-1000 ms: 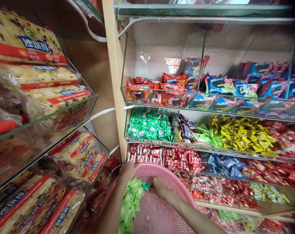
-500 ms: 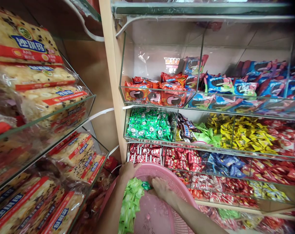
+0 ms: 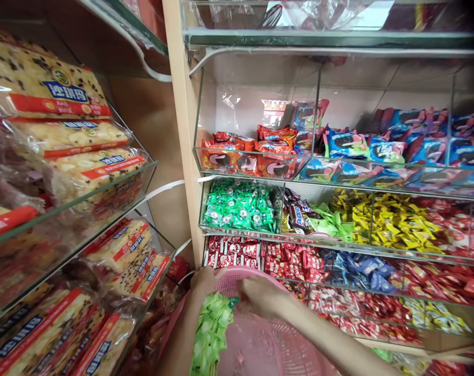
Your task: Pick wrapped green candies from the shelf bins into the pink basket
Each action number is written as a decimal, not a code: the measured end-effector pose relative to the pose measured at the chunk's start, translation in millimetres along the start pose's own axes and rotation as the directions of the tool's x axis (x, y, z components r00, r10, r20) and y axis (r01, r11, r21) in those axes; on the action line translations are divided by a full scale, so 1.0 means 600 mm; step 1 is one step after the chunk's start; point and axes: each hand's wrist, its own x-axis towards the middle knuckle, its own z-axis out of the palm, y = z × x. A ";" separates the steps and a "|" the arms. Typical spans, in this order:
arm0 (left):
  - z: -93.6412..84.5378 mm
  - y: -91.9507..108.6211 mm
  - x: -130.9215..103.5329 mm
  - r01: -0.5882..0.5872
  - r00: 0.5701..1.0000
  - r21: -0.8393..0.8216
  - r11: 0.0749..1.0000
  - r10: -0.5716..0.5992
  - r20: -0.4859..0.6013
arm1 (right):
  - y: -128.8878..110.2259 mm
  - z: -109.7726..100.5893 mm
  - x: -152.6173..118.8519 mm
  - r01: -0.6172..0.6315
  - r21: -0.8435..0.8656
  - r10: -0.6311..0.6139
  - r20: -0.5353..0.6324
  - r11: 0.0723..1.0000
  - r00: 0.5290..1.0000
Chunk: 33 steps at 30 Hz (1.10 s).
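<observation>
A pink plastic basket with a perforated wall is at the bottom of the view. My left hand is closed over its far left rim, fingers partly hidden. Inside, light-green wrapped sweets form a pile on the left, beside my left forearm. My right hand is inside the basket near its far wall, fingers curled and slightly blurred. A small dark-green wrapped candy shows right beside those fingertips. Whatever the right fingers enclose is hidden.
Glass-fronted shelves rise ahead, with green wrapped candies, Snickers bars, yellow wrapped candies and orange biscuit packs. Large sachima packs fill angled shelves at left. A wooden post stands between both shelf units.
The view has tilted up slightly, so the shelves sit lower. My right hand has shifted slightly and its fingers look more curled. My left hand stays on the basket rim.
</observation>
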 end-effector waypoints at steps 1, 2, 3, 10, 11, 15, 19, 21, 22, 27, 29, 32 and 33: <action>0.001 -0.001 0.000 0.001 1.000 0.000 1.000 -0.001 0.000 | -0.009 -0.039 -0.010 0.053 0.028 -0.052 -0.042 0.998 0.998; 0.001 -0.001 0.001 0.002 1.000 -0.002 1.000 -0.002 0.002 | -0.014 -0.075 -0.017 0.093 0.048 -0.087 -0.118 0.995 0.989; 0.001 -0.001 0.001 0.004 1.000 -0.003 1.000 -0.004 0.004 | -0.016 -0.108 -0.021 0.136 0.061 -0.121 -0.201 0.989 0.972; 0.002 -0.001 0.002 0.001 1.000 -0.004 1.000 -0.001 0.001 | 0.037 -0.213 0.031 0.108 -0.111 -0.154 -0.664 0.988 0.732; 0.003 -0.002 0.002 0.002 1.000 -0.003 1.000 -0.002 0.003 | 0.043 -0.215 0.042 0.101 -0.154 -0.179 -0.669 0.983 0.722; 0.005 -0.005 0.002 0.004 1.000 0.003 1.000 -0.004 -0.001 | 0.046 -0.219 0.076 0.150 -0.281 -0.299 -0.616 0.948 0.729; 0.004 -0.004 0.001 0.010 1.000 -0.006 1.000 -0.010 -0.008 | 0.029 -0.230 0.094 0.120 -0.381 -0.333 -0.565 0.917 0.755; 0.002 -0.004 0.000 0.009 1.000 -0.018 1.000 -0.009 -0.009 | 0.023 -0.234 0.099 0.107 -0.411 -0.338 -0.545 0.905 0.767; 0.002 -0.004 0.000 0.009 1.000 -0.022 1.000 -0.009 -0.009 | 0.021 -0.235 0.101 0.107 -0.420 -0.343 -0.540 0.901 0.768; 0.000 -0.005 0.001 0.002 1.000 -0.018 1.000 -0.002 -0.004 | 0.022 -0.235 0.102 0.142 -0.403 -0.368 -0.565 0.904 0.739; 0.001 -0.006 0.002 -0.003 1.000 -0.012 1.000 0.003 -0.001 | 0.023 -0.237 0.100 0.181 -0.357 -0.371 -0.587 0.916 0.720; 0.003 -0.007 0.003 -0.007 1.000 -0.006 1.000 0.007 -0.011 | 0.026 -0.245 0.095 0.232 -0.244 -0.336 -0.658 0.942 0.674; 0.004 -0.008 0.003 -0.006 1.000 -0.004 1.000 0.006 -0.014 | 0.028 -0.248 0.093 0.251 -0.196 -0.316 -0.685 0.948 0.656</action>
